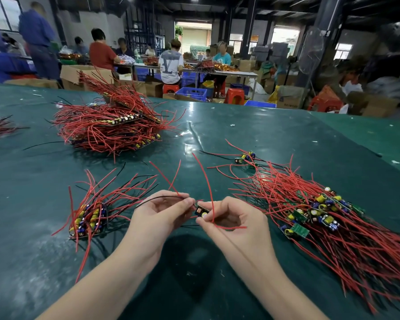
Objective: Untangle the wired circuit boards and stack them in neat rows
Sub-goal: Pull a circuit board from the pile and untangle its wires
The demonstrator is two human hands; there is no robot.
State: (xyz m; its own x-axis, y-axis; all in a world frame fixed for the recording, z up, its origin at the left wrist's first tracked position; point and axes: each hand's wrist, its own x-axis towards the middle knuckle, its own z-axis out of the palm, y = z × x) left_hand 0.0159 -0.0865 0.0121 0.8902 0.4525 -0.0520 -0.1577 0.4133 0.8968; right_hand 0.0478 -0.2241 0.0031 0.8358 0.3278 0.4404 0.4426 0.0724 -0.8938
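Both hands meet at table centre, just above the green mat (217, 139). Left hand (162, 213) pinches a black lead and red leads at its fingertips, other fingers loosely curled; right hand (231, 218) pinches one small circuit board (201, 211) between thumb and forefinger, a red wire (206, 181) arcing up from that grip and another lying across the palm. The board sits in the gap between the two hands, touching both sets of fingertips; its long axis seems to run roughly left-right, though it is mostly hidden. Outward: the short neat stack (88, 219) lies to the left, boards on edge, wires fanning away from the person; the left hand is the nearer one to it. The tangled pile (321, 211) lies to the right, beside the right hand. A larger finished heap (111, 125) sits far left, well apart. Judgement: the held board looks free of the tangle; next placement goes leftward, wires pointing away to match the stack.
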